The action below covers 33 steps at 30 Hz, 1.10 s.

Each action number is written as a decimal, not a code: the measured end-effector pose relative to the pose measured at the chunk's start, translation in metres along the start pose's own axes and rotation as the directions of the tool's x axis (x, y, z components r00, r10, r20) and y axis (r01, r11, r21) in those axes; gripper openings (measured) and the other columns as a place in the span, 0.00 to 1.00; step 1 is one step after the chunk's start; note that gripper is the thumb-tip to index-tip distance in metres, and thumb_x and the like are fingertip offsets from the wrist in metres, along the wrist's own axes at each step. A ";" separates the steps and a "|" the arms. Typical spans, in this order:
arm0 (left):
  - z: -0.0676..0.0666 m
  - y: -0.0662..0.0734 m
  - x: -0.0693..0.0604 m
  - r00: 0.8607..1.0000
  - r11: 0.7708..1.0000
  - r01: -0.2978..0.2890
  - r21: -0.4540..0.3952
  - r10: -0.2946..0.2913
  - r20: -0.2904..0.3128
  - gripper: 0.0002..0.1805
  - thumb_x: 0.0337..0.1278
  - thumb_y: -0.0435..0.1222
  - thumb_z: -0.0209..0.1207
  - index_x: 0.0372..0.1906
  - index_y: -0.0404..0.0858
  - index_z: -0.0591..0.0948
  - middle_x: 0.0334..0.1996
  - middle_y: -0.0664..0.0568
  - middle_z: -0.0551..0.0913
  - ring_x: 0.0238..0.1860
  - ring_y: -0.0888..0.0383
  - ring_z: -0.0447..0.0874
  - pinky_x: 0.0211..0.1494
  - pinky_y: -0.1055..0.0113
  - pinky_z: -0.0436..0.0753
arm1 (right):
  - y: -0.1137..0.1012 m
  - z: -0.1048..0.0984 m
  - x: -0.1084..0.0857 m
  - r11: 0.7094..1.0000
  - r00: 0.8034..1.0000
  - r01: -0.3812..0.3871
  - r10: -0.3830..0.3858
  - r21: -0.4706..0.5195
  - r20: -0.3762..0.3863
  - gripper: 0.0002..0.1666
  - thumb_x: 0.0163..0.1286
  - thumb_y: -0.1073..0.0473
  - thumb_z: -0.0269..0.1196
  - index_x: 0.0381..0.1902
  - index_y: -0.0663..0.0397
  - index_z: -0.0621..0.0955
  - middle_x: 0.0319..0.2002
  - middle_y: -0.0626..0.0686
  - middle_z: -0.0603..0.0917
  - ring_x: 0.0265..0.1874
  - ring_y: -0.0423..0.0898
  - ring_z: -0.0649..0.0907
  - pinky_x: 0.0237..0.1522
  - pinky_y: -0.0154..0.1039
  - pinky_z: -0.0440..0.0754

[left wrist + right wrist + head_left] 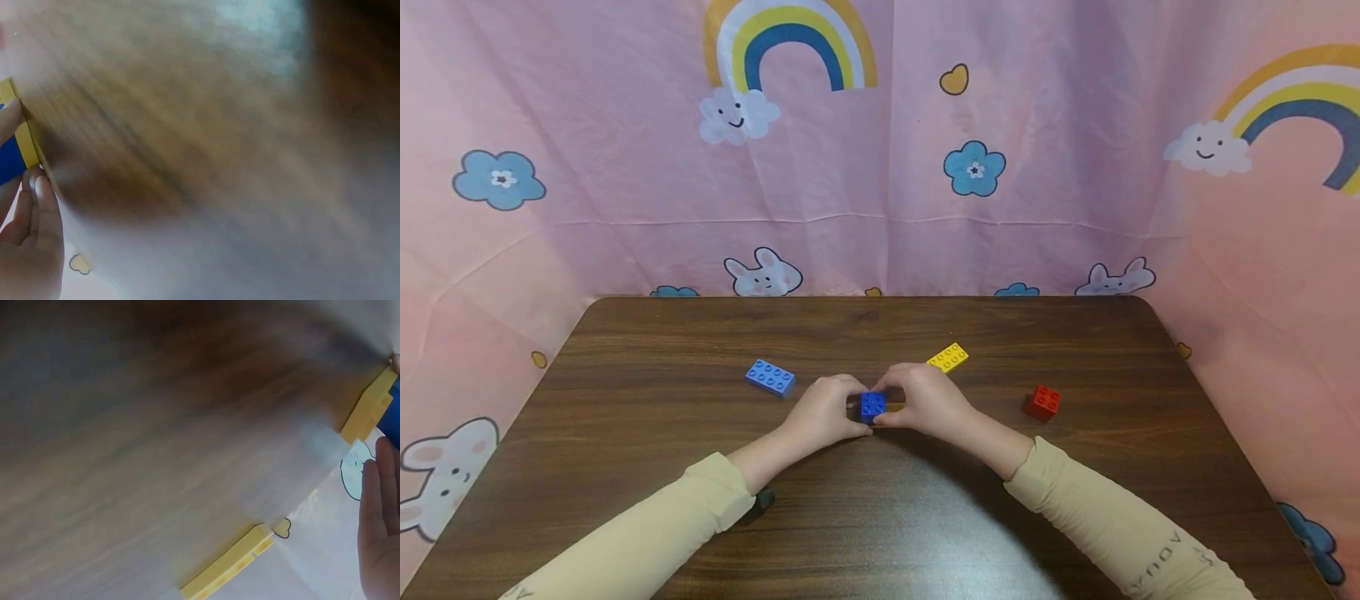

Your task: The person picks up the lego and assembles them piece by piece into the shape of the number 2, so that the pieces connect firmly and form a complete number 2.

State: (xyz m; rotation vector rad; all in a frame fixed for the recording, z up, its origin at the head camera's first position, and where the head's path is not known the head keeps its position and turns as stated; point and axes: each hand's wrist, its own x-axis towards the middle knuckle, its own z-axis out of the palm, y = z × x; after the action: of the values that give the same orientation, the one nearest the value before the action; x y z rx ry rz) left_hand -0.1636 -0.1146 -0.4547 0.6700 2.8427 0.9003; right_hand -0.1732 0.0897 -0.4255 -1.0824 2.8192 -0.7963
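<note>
In the head view a dark blue toy brick (pixel 872 406) sits between my two hands at the middle of the table. Under it lies a yellow brick (pixel 895 407), partly hidden; the right wrist view shows this lower yellow brick (pixel 367 409) flat on the tabletop beneath the blue one (pixel 392 419). My left hand (pixel 823 410) pinches the blue brick from the left, thumb at the near side and fingers at the far side. From the right my right hand (pixel 932 400) holds the same brick between thumb and fingers. Whether the studs are fully joined cannot be seen.
A lighter blue brick (pixel 771 377) lies left of the hands. Behind the right hand is another yellow brick (pixel 949 357), partly covered. Farther right stands a small red brick (pixel 1043 402). A patterned pink curtain (pixel 887 183) hangs behind the brown table (pixel 647 400).
</note>
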 end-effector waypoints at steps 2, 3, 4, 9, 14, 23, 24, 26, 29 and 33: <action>0.000 -0.001 0.001 1.000 1.000 -0.003 -0.001 0.003 -0.002 0.22 0.41 0.36 0.85 0.45 0.36 0.91 0.45 0.46 0.92 0.47 0.50 0.92 0.56 0.53 0.90 | 0.000 0.000 0.000 1.000 1.000 -0.004 0.004 -0.004 -0.006 0.18 0.58 0.54 0.83 0.44 0.53 0.91 0.41 0.49 0.93 0.41 0.44 0.90 0.44 0.35 0.89; 0.000 -0.002 0.001 1.000 1.000 -0.005 -0.007 0.005 -0.003 0.22 0.41 0.36 0.85 0.45 0.36 0.91 0.45 0.46 0.92 0.46 0.51 0.92 0.55 0.53 0.90 | 0.000 0.001 0.000 1.000 1.000 -0.005 0.005 -0.008 -0.009 0.18 0.58 0.54 0.83 0.44 0.53 0.92 0.41 0.48 0.93 0.40 0.44 0.90 0.43 0.35 0.89; -0.001 -0.003 0.001 1.000 1.000 -0.004 -0.023 0.004 -0.002 0.22 0.41 0.36 0.85 0.45 0.36 0.91 0.45 0.46 0.92 0.45 0.52 0.92 0.54 0.55 0.91 | 0.001 0.001 0.000 1.000 1.000 -0.005 0.005 -0.011 -0.012 0.18 0.57 0.54 0.83 0.44 0.53 0.92 0.41 0.48 0.93 0.40 0.43 0.90 0.43 0.35 0.89; -0.004 -0.008 -0.001 0.999 0.985 0.038 -0.171 -0.036 0.014 0.20 0.46 0.35 0.83 0.46 0.36 0.90 0.44 0.45 0.93 0.42 0.55 0.93 0.47 0.64 0.93 | 0.002 0.002 -0.001 1.000 0.999 -0.013 0.012 -0.017 -0.031 0.19 0.57 0.54 0.84 0.44 0.52 0.92 0.41 0.48 0.93 0.41 0.43 0.90 0.44 0.35 0.89; -0.007 -0.011 -0.003 0.996 0.967 0.087 -0.240 -0.082 0.030 0.19 0.50 0.38 0.82 0.47 0.37 0.90 0.44 0.46 0.93 0.43 0.55 0.94 0.47 0.66 0.93 | 0.003 0.004 -0.001 1.000 0.999 -0.021 0.021 -0.005 -0.031 0.19 0.56 0.54 0.84 0.43 0.52 0.92 0.40 0.48 0.93 0.40 0.43 0.90 0.44 0.34 0.88; -0.009 -0.008 -0.009 0.998 0.967 0.047 -0.250 -0.056 -0.027 0.17 0.50 0.37 0.82 0.45 0.39 0.91 0.42 0.48 0.94 0.43 0.55 0.95 0.48 0.64 0.93 | 0.003 0.006 0.000 0.999 0.999 -0.036 0.036 0.021 -0.025 0.20 0.55 0.55 0.84 0.44 0.53 0.92 0.41 0.49 0.93 0.41 0.44 0.90 0.46 0.36 0.89; -0.009 -0.007 -0.009 0.998 0.970 0.042 -0.240 -0.051 -0.034 0.17 0.50 0.37 0.82 0.44 0.39 0.91 0.41 0.49 0.94 0.43 0.55 0.95 0.48 0.64 0.93 | 0.003 0.006 -0.001 0.999 0.999 -0.040 0.041 0.023 -0.026 0.20 0.55 0.55 0.85 0.44 0.53 0.92 0.40 0.49 0.93 0.41 0.44 0.90 0.47 0.36 0.89; -0.009 -0.007 -0.009 0.998 0.973 0.036 -0.229 -0.046 -0.038 0.16 0.49 0.37 0.82 0.43 0.39 0.91 0.40 0.49 0.94 0.42 0.55 0.95 0.47 0.64 0.93 | 0.003 0.006 -0.002 0.998 0.998 -0.046 0.047 0.029 -0.030 0.20 0.54 0.55 0.85 0.43 0.53 0.92 0.40 0.49 0.93 0.42 0.44 0.90 0.48 0.37 0.89; -0.009 -0.007 -0.009 0.998 0.977 0.036 -0.209 -0.044 -0.033 0.16 0.49 0.37 0.82 0.42 0.38 0.91 0.40 0.48 0.94 0.42 0.55 0.95 0.46 0.65 0.93 | 0.003 0.007 -0.002 0.997 0.998 -0.059 0.061 0.052 -0.032 0.20 0.53 0.55 0.85 0.43 0.53 0.92 0.40 0.49 0.93 0.42 0.44 0.90 0.49 0.39 0.89; -0.011 -0.006 -0.007 0.999 0.984 0.047 -0.174 -0.051 -0.018 0.16 0.49 0.37 0.82 0.42 0.38 0.91 0.40 0.48 0.94 0.41 0.55 0.95 0.45 0.65 0.93 | 0.005 0.008 -0.001 0.983 0.993 -0.114 0.116 0.142 -0.001 0.20 0.54 0.56 0.85 0.43 0.55 0.92 0.40 0.50 0.94 0.42 0.44 0.90 0.49 0.38 0.89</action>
State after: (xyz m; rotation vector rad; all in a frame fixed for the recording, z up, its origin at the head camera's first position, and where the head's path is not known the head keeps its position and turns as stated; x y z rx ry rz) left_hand -0.1616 -0.1279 -0.4496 0.5705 2.7437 1.1375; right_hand -0.1737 0.0899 -0.4355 -0.8898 2.7527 -0.9759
